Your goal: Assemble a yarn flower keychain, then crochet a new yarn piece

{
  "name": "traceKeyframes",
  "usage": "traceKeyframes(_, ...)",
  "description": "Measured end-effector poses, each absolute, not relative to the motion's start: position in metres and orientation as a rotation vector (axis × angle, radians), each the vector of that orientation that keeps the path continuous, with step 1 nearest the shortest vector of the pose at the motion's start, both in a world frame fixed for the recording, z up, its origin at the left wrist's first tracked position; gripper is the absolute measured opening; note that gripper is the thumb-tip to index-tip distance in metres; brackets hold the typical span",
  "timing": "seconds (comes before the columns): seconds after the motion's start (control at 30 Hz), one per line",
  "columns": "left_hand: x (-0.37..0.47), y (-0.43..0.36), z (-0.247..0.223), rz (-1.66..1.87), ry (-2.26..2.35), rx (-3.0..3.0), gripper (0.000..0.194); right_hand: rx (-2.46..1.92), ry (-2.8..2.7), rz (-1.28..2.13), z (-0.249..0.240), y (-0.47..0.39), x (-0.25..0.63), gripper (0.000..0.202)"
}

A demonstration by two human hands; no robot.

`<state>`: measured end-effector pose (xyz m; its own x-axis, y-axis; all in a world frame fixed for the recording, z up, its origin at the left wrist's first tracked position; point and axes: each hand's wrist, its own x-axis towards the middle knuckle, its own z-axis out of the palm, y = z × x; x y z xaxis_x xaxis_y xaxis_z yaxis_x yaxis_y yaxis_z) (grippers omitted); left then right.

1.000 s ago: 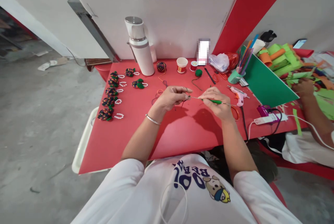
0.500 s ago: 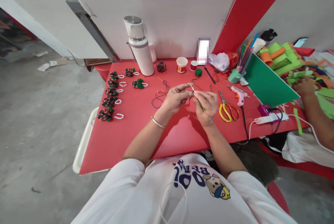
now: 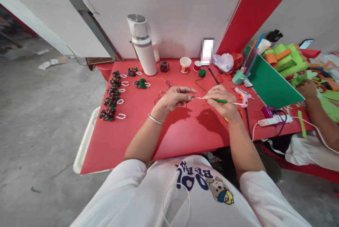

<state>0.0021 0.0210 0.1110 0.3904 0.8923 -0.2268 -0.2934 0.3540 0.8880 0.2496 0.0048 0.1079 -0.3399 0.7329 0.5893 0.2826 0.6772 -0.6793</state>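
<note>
My left hand (image 3: 172, 98) pinches a small dark piece of yarn work (image 3: 192, 98) between thumb and fingertips, with a strand looped over the fingers. In my right hand (image 3: 225, 101) lies a crochet hook (image 3: 221, 101) with a green grip, held level, its thin metal tip reaching to the yarn at my left fingertips. Behind my hands sit a green yarn ball (image 3: 202, 73) with a loose tail and a multicoloured yarn ball (image 3: 164, 66), whose strand curls over the red table (image 3: 137, 131). The yarn work is mostly hidden by my fingers.
Knotted multicoloured yarn pieces (image 3: 107, 114) with bead loops line the left. A white flask (image 3: 145, 54), paper cup (image 3: 185, 65) and thread spool (image 3: 197, 65) stand behind. To the right are a pink glue gun (image 3: 243, 96), a power strip (image 3: 275, 120) and another person's hand (image 3: 307, 89).
My right hand has moved right, away from my left, and the hook has turned from steep to level. My left hand has shifted slightly left. The scissors are now mostly covered by my right hand.
</note>
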Motion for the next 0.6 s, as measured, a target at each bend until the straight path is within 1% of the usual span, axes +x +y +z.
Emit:
traceKeyframes(0.1, 0.005, 0.02, 0.109, 0.91, 0.794, 0.905, 0.04, -0.739, -1.793, 0.743, 0.097, 0.005, 0.243, 0.014)
traceKeyframes(0.2, 0.015, 0.019, 0.105, 1.001, 0.781, 0.964, 0.051, -0.804, -1.645, 0.71, 0.08, 0.001, 0.226, 0.022)
traceKeyframes(0.3, 0.027, 0.016, 0.102, 1.144, 0.839, 1.003, 0.062, -0.945, -1.657, 0.397, 0.07, -0.006, 0.208, 0.021)
traceKeyframes(0.37, 0.033, 0.015, 0.101, 1.232, 0.875, 0.994, 0.062, -0.99, -1.679, 0.131, 0.068, -0.011, 0.199, 0.019)
traceKeyframes(0.43, 0.037, 0.013, 0.102, 1.265, 0.874, 0.959, 0.061, -1.009, -1.675, -0.058, 0.068, -0.013, 0.194, 0.018)
traceKeyframes(0.5, 0.036, 0.012, 0.103, 1.229, 0.836, 0.91, 0.062, -1.016, -1.66, -0.14, 0.067, -0.013, 0.191, 0.018)
traceKeyframes(0.6, 0.03, 0.012, 0.106, 1.115, 0.775, 0.838, 0.058, -0.958, -1.657, -0.066, 0.067, -0.011, 0.193, 0.019)
